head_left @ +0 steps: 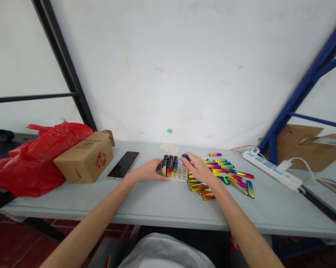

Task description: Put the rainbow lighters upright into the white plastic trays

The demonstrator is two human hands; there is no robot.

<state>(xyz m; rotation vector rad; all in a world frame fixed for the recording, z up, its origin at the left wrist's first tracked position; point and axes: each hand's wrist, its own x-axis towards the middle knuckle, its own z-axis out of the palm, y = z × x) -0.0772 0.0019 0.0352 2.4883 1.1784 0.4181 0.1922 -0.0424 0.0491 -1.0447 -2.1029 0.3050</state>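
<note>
Several shiny lighters (169, 169) stand upright in the left part of a white tray with round holes (181, 174). My left hand (149, 170) rests at the tray's left side, its thumb and fingers apart around the tray's left end. Above the tray's right part, my right hand (196, 166) pinches a dark blue lighter (186, 157). Many loose metallic lighters (220, 171) in yellow, red, green and purple lie in a pile right of the tray, partly hidden by my right hand and forearm.
Behind the tray lies another white holed tray (169, 148). A black phone (123, 164), a cardboard box (86, 158) and a red plastic bag (39, 156) are at left. A white power strip (272, 169) with cables lies at right, near a blue frame (304, 82).
</note>
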